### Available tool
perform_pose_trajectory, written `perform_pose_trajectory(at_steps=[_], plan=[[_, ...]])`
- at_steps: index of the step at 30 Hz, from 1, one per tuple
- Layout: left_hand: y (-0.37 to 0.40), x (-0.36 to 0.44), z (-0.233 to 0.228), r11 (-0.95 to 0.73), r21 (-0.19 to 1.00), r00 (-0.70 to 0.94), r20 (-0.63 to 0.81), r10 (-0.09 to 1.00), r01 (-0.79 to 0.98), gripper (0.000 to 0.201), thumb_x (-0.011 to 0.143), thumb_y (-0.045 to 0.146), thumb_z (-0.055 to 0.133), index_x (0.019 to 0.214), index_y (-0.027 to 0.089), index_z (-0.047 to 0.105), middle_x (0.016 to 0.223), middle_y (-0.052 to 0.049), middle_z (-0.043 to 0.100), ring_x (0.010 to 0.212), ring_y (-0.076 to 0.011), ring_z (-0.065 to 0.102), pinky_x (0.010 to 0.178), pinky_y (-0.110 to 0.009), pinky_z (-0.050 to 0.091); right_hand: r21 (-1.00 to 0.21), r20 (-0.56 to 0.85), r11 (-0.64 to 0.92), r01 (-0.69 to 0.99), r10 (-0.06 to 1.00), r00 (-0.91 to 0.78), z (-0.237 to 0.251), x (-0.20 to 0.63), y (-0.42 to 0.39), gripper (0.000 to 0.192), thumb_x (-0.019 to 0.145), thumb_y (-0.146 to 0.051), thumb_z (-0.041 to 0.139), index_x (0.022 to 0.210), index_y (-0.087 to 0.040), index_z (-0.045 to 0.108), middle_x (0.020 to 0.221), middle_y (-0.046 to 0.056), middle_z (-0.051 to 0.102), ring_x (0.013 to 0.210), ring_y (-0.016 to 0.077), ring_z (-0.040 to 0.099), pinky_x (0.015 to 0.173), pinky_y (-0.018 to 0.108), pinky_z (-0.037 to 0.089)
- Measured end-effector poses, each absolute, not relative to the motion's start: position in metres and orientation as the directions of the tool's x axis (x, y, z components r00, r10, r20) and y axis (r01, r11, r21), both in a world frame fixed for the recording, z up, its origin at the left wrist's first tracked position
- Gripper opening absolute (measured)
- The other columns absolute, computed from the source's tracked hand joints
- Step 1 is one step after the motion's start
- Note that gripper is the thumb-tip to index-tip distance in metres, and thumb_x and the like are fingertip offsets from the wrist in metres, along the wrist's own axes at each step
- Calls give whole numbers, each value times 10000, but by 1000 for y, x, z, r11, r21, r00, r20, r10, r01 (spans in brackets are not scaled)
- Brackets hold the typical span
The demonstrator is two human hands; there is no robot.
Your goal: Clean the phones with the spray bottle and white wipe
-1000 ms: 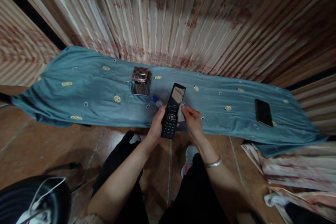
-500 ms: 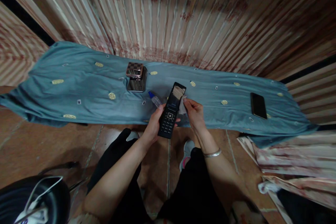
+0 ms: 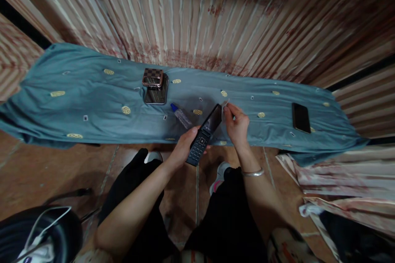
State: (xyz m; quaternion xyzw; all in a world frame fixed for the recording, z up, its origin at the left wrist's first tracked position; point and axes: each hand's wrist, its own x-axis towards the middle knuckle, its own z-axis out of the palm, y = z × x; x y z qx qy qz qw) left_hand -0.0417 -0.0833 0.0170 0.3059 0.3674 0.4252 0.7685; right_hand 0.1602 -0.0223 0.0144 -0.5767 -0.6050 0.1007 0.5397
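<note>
My left hand [image 3: 183,146] is wrapped round the lower half of a black flip phone [image 3: 199,146], which is unfolded and tilted, with its keypad facing up. Its screen half points away to the right. Beside that screen edge, my right hand [image 3: 236,123] pinches a thin whitish tissue [image 3: 225,106] between thumb and fingertips; part of it is hidden by the fingers. A clear bottle with a blue cap [image 3: 181,116] lies on the cloth just left of the phone.
A blue cloth [image 3: 92,107] with yellow pineapple prints covers the narrow table. On it, a checkered box [image 3: 153,77] rests on a dark shiny flat object [image 3: 156,96]. At right lies a black smartphone [image 3: 300,117]. A black round stool [image 3: 66,234] with a white cable stands lower left.
The flip phone has turned, its screen half now leaning right and more edge-on. My right hand has moved slightly up and right with the tissue, off the screen's side.
</note>
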Motion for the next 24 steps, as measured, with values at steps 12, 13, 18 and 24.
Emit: perform_pose_trajectory(at_steps=[12,13,18,24], plan=[[-81,-41,17,404,832,308,-298,903,-380,832,775,789,746,1273,123,736,950,-96,796,745,-217,777,635,-289,629,-327,647,456,828,747,-155,17,137,-40,360,1090,-217,462,1318,-217,742,1369,144,718,1218,294,625,1103,506,546],[-80,-41,17,403,832,302,-300,905,-382,850,763,800,748,1271,119,735,956,-99,796,742,-215,774,632,-290,629,-300,639,467,832,746,-188,17,134,-43,363,1088,-201,461,1329,-206,733,1379,148,713,1236,295,622,1109,509,549],[-79,-41,15,386,845,272,-299,915,-370,857,761,827,724,1272,139,737,952,-96,807,766,-228,769,642,-307,625,-222,618,520,825,730,-293,14,119,-55,357,1078,-158,463,1327,-158,719,1433,171,683,1293,302,620,1127,511,563],[-75,-40,7,322,870,195,-266,944,-374,725,841,797,662,1190,174,789,960,-82,816,1042,-326,761,886,-428,617,-282,571,577,767,743,-349,11,105,-65,383,1069,-147,459,1358,-179,707,1450,154,677,1313,296,628,1144,514,567]])
